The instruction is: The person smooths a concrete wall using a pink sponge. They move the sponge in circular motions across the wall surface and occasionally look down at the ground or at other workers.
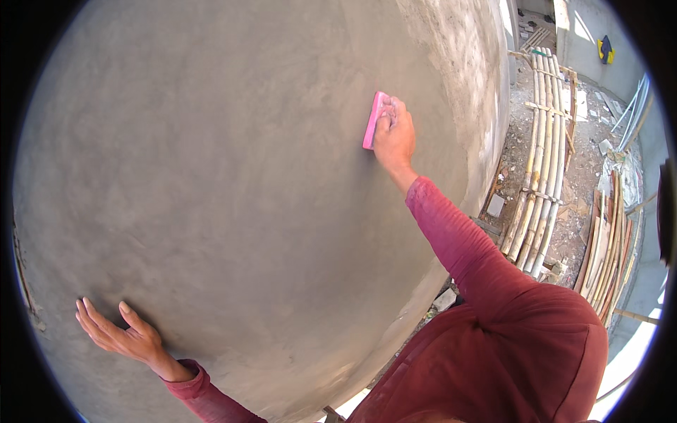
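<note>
A large plastered wall [233, 176] fills most of the view, grey and smooth with darker, damp-looking patches. My right hand [396, 134] is closed round a pink rectangular float [374, 121], whose flat side faces the wall's upper right part. The fingers wrap its back; the handle is mostly hidden by them. At the lower left, my left hand [125, 335] holds nothing. Its fingers are stretched out and the thumb stands apart, close to the wall; whether the palm touches it I cannot tell. Dark red sleeves cover both my arms.
Along the wall's right edge runs a lighter, rougher strip [472, 63]. Farther right, a platform of lashed bamboo poles [539, 155] stands above rubble-strewn ground [589, 134]. Wooden strips [610, 240] lie stacked near a far wall, where a yellow and dark blue item [606, 50] hangs.
</note>
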Action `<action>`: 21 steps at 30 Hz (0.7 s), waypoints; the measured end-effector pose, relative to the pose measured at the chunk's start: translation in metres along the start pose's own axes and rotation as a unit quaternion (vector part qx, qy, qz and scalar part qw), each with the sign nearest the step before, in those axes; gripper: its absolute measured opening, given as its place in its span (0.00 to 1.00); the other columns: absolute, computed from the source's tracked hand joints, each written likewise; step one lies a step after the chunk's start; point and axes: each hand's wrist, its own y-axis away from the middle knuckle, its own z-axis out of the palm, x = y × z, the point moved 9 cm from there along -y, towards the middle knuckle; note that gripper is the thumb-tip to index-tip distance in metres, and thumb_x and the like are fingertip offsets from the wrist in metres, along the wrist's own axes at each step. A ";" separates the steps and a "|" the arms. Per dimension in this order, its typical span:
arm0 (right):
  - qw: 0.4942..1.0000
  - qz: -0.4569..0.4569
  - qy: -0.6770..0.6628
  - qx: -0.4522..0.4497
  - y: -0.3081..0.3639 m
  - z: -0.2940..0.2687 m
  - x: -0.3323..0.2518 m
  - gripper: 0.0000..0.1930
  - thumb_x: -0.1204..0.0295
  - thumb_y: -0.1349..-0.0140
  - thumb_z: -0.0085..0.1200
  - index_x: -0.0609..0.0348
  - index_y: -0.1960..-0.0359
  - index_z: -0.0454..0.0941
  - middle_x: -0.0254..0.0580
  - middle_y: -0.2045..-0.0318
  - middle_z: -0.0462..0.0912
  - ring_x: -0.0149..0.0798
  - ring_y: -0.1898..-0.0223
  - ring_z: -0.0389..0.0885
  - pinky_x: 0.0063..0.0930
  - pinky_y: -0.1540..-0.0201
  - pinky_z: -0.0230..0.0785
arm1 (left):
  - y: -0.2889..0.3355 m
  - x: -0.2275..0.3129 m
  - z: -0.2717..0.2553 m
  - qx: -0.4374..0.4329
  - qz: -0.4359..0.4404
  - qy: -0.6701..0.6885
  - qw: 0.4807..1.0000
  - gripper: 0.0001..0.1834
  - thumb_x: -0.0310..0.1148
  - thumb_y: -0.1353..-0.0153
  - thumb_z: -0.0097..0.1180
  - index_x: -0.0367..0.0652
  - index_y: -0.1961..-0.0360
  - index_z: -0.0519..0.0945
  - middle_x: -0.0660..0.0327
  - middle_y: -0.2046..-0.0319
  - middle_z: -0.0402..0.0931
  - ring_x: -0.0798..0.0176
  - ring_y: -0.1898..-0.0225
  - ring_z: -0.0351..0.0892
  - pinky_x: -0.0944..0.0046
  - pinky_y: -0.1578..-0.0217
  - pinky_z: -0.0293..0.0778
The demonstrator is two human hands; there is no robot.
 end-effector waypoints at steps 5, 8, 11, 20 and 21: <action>0.977 -0.108 0.009 -0.182 0.026 0.028 -0.111 0.15 0.73 0.25 0.54 0.47 0.41 0.83 0.47 0.55 0.84 0.50 0.56 0.88 0.45 0.55 0.81 | 0.009 -0.012 -0.007 0.002 0.001 0.003 1.000 0.34 0.53 0.18 0.54 0.41 0.21 0.73 0.53 0.23 0.73 0.42 0.20 0.66 0.40 0.24 0.61; 0.996 -0.090 0.015 -0.018 -0.069 0.007 -0.045 0.14 0.76 0.27 0.57 0.48 0.43 0.85 0.45 0.59 0.82 0.49 0.59 0.87 0.44 0.57 0.80 | 0.001 -0.007 -0.002 0.002 0.002 0.006 1.000 0.34 0.51 0.18 0.55 0.41 0.21 0.73 0.53 0.23 0.73 0.42 0.20 0.66 0.41 0.24 0.62; 0.992 -0.035 -0.115 0.038 0.001 0.008 0.025 0.13 0.75 0.28 0.59 0.45 0.45 0.86 0.44 0.61 0.81 0.51 0.63 0.85 0.45 0.60 0.78 | -0.002 -0.003 -0.001 0.007 -0.005 0.002 1.000 0.33 0.50 0.17 0.55 0.40 0.21 0.73 0.53 0.23 0.73 0.42 0.20 0.66 0.41 0.23 0.62; 0.995 -0.068 -0.072 0.002 -0.010 0.011 0.005 0.16 0.78 0.28 0.55 0.50 0.43 0.86 0.44 0.60 0.83 0.46 0.61 0.86 0.44 0.58 0.79 | 0.010 -0.016 0.000 0.002 0.016 0.016 1.000 0.31 0.45 0.18 0.57 0.37 0.23 0.74 0.49 0.24 0.74 0.41 0.22 0.70 0.41 0.24 0.65; 0.994 -0.066 -0.090 0.009 0.015 0.010 -0.002 0.16 0.78 0.28 0.55 0.50 0.43 0.86 0.44 0.60 0.83 0.46 0.62 0.86 0.44 0.58 0.78 | 0.010 -0.017 -0.002 0.006 0.019 0.017 1.000 0.31 0.45 0.18 0.57 0.37 0.23 0.74 0.49 0.24 0.74 0.41 0.23 0.70 0.41 0.25 0.66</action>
